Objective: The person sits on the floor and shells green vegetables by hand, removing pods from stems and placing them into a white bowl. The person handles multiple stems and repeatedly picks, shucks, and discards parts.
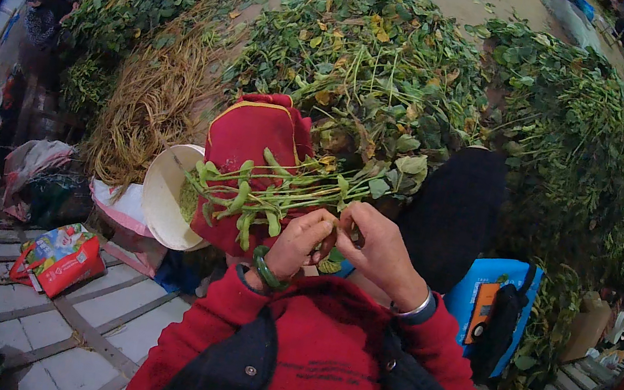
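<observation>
Green soybean stems with pods [271, 189] lie across a red cloth [255, 133] over my lap, their leafy ends pointing right. My left hand [302, 241], with a green bangle at the wrist, meets my right hand [379, 249] just below the stems. Thumb and fingertips of both hands are pinched together at one small spot; what is between them is too small to tell. To the left of the cloth, a white bucket [160, 191] leans tilted, with small green beans or pods inside.
Heaps of leafy bean plants [368, 53] spread ahead and to the right [584, 131]. Bare brown stalks [152, 95] lie at left, near another person [44, 14]. A red printed bag [66, 259] is on the tiles; a blue bag [516, 319] stands at right.
</observation>
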Demonstrator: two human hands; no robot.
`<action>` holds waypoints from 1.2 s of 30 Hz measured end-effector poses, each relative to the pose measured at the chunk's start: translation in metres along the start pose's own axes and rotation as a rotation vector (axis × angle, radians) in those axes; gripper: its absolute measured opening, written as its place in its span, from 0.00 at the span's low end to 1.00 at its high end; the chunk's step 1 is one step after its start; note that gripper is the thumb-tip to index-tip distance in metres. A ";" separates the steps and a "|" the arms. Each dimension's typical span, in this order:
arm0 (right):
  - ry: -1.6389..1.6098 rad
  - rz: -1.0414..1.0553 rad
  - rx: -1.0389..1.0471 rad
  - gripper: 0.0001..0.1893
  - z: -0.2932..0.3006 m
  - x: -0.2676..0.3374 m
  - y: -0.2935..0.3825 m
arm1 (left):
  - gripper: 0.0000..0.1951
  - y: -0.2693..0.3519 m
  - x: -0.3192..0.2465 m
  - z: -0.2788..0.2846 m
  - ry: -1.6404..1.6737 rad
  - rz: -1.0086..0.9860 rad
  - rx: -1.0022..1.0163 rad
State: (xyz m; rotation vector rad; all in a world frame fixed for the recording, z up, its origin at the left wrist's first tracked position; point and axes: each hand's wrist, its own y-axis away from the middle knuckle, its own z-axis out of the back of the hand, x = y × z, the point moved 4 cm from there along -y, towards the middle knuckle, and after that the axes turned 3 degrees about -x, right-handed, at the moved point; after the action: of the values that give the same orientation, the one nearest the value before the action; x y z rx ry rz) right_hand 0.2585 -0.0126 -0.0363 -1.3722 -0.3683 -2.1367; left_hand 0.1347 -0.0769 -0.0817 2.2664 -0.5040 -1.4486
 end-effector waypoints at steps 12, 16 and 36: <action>0.211 0.064 -0.199 0.18 0.008 -0.029 -0.033 | 0.14 0.005 0.017 0.009 0.240 0.212 -0.051; 0.243 0.074 -0.127 0.20 -0.023 -0.044 -0.051 | 0.15 0.006 0.017 0.010 0.388 0.191 -0.092; -0.078 -0.002 -0.508 0.09 0.057 -0.015 0.011 | 0.11 -0.003 0.010 0.045 0.460 -0.074 -0.005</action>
State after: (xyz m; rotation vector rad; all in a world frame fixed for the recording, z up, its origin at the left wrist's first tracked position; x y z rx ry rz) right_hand 0.3121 0.0127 -0.0260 -1.7283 0.1622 -2.2754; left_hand 0.0978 -0.0850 -0.1080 2.5264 -0.2732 -0.9058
